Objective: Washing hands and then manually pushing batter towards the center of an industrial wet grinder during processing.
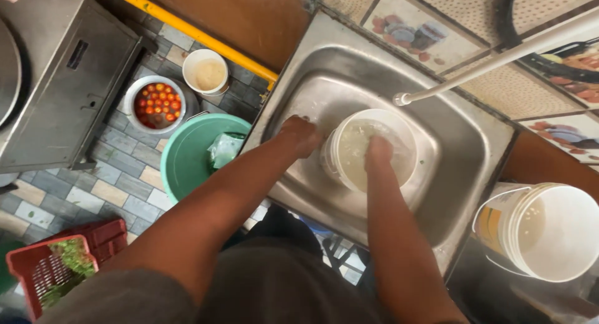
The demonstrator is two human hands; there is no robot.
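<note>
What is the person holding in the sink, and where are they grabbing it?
The left hand grips the white bucket by its outer rim. The right hand is down inside the bucket, in cloudy water; whether it holds anything cannot be told.

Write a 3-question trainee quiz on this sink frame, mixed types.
1. True or false: the right hand is inside the white bucket in the sink.
2. What does the left hand touch? A) the bucket's outer side B) the faucet C) the green basin
3. What fills the small pot on the floor?

Key: 1 true; 2 A; 3 red and orange tomatoes.
</note>
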